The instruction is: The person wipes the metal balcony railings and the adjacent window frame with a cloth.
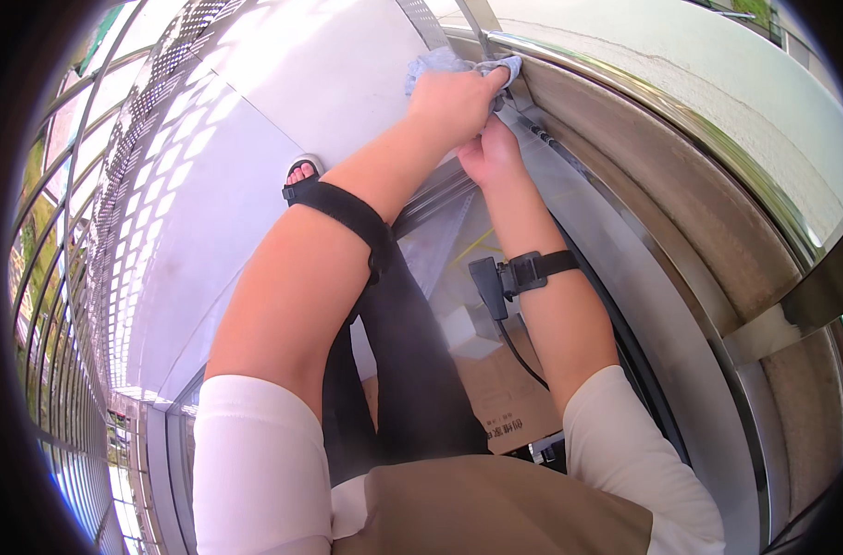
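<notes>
My left hand [454,100] is closed on a crumpled light blue cloth [433,67]. Part of the cloth sticks out past the thumb, against the metal corner post [520,91] at the far end of the ledge. Just below and nearer to me, my right hand [491,154] is raised beside the left wrist. Its fingers are mostly hidden behind the left hand, so what they hold does not show. A black strap [347,211] circles my left arm. On my right forearm sits another strap with a black device [489,287] and a cable.
A stone ledge [662,153] with metal rails curves along the right. Metal bars [56,305] and a perforated panel [153,166] stand at left. Below are pale floor tiles [236,222], my sandalled foot [303,170], a cardboard box [514,393] and a white block [472,333].
</notes>
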`<action>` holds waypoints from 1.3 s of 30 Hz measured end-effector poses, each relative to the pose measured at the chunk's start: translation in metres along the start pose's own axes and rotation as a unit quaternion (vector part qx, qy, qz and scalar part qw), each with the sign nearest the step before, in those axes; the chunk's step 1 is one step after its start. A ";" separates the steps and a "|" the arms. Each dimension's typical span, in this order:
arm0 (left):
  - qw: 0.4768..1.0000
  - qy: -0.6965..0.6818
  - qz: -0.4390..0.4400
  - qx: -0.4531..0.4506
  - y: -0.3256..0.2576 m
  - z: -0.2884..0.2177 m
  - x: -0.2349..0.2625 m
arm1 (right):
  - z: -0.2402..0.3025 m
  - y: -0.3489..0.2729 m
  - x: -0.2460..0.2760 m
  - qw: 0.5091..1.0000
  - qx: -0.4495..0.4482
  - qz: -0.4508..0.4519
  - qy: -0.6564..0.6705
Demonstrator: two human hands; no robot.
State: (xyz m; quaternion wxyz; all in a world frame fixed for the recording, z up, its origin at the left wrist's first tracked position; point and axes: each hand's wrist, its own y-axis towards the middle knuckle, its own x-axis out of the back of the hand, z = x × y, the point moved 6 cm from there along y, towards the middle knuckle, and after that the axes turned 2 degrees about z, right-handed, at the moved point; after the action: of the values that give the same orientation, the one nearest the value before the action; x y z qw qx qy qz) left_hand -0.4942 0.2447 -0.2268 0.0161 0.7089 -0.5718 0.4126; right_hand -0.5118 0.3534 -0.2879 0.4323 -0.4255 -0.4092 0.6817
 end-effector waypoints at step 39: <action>0.994 0.071 0.074 -0.046 -0.013 -0.024 -0.035 | -0.016 0.008 0.051 0.999 -0.032 0.039 -0.001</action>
State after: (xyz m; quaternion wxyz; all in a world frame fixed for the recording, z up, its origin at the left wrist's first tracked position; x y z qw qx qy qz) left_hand -0.4969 0.2888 -0.2265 0.0588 0.6320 -0.6387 0.4350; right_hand -0.5122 0.4025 -0.3116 0.3910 -0.4541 -0.4144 0.6850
